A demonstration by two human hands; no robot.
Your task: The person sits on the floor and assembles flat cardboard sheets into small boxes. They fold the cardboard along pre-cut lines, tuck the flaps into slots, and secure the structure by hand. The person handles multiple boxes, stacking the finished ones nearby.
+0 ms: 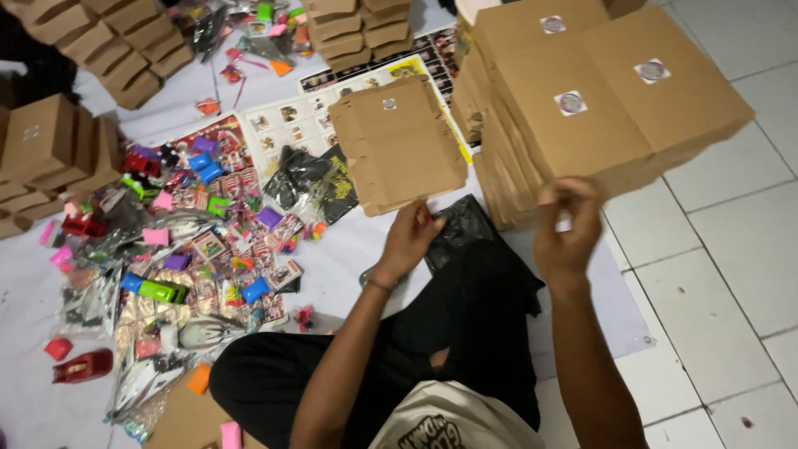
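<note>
My left hand (pixel 409 239) rests at the near edge of a stack of flat, unfolded brown cardboard boxes (pixel 399 141), fingers curled against the bottom sheet. My right hand (pixel 568 224) is raised in front of a tall stack of folded brown boxes with round stickers (pixel 582 100), fingers pinched together; what it pinches is too blurred to make out. A black plastic bag (pixel 461 229) lies on the floor between my hands. I sit cross-legged in black trousers (pixel 465 333).
Small colourful toys and packets (pixel 191 241) are scattered over a white sheet at left. More folded brown boxes are piled at far left (pixel 50 150) and at the top (pixel 357 25). A red tape dispenser (pixel 83 366) lies near left. White floor tiles (pixel 731 274) are at right.
</note>
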